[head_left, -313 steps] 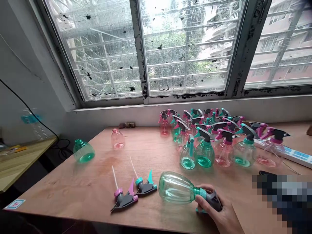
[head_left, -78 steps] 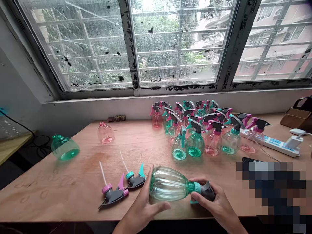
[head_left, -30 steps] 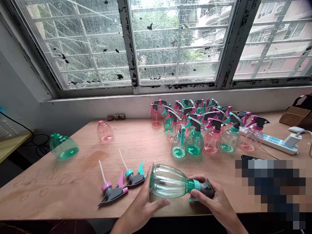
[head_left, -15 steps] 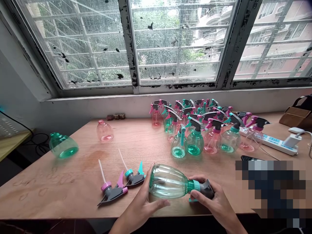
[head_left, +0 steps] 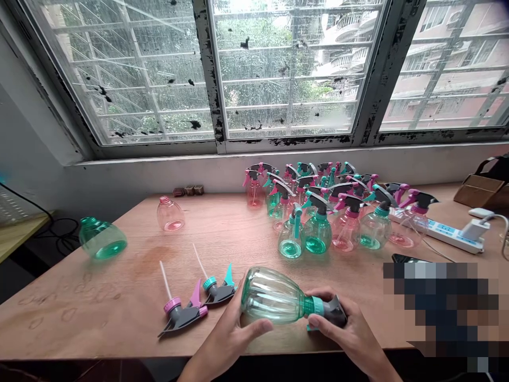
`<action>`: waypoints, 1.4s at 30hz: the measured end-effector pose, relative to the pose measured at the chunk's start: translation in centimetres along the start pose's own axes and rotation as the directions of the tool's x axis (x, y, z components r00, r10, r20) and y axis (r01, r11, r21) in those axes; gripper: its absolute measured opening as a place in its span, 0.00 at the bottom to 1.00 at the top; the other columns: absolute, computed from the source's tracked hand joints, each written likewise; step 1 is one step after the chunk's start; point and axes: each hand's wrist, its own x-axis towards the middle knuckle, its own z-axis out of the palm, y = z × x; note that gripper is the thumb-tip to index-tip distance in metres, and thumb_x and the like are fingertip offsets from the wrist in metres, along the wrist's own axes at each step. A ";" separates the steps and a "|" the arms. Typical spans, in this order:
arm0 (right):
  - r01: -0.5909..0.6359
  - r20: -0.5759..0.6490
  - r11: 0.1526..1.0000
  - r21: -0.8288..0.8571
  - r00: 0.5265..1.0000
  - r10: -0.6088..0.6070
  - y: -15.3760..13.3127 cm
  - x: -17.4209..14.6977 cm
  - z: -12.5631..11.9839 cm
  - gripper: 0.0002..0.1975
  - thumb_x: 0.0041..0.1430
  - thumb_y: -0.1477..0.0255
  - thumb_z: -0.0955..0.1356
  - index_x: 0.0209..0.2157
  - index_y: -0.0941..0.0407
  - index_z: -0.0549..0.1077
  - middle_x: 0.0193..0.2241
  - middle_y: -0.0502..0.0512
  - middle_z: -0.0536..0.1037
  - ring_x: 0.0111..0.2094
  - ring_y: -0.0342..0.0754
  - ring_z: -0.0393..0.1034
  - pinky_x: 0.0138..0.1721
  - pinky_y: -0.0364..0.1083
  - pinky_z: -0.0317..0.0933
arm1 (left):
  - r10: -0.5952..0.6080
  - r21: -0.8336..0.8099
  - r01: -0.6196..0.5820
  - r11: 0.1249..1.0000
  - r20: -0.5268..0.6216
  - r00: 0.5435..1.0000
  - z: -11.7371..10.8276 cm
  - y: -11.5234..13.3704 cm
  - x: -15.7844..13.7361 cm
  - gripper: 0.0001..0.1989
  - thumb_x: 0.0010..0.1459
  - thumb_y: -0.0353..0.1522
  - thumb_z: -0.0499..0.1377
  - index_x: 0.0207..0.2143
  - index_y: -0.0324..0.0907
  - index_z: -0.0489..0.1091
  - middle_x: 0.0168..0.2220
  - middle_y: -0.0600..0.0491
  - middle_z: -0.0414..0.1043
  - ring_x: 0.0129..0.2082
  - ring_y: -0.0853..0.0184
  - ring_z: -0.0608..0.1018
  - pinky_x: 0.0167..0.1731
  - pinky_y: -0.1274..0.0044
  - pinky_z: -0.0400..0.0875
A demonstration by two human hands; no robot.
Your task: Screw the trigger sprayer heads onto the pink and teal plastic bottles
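A clear green spray bottle [head_left: 273, 297] lies sideways in the air between my two hands, above the table's front edge. My left hand [head_left: 238, 323] cups its base, with the thumb in front and the other fingers hidden behind. My right hand [head_left: 344, 318] is closed around its neck, thumb and fingers on the teal collar and dark grey spray head [head_left: 334, 312]. To the left lie two loose spray heads with straws pointing up: one with a pink trigger [head_left: 185, 313], the other with a teal trigger [head_left: 218, 289].
An open pink bottle [head_left: 170, 215] and an open green bottle [head_left: 102, 239] stand on the left. Several assembled pink and green spray bottles [head_left: 317, 236] crowd the back right. Beside them are a power strip [head_left: 453, 236], a brown bag [head_left: 483, 188] and small brown blocks [head_left: 189, 190].
Both hands and the spray bottle tilt and shift very slightly, still held the same way. The other things stay in place.
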 end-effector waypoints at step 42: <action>-0.012 -0.044 0.992 -0.126 0.999 0.007 -0.5 0.0 0.0 0.11 0.51 0.63 0.76 0.34 0.54 0.80 0.26 0.49 0.78 0.26 0.50 0.74 0.28 0.45 0.68 | 0.018 0.036 -0.017 0.999 -0.010 1.000 0.4 0.8 -0.2 0.56 0.56 0.35 0.69 0.70 0.55 0.29 0.73 0.51 0.40 0.72 0.53 0.46 0.69 0.60 0.36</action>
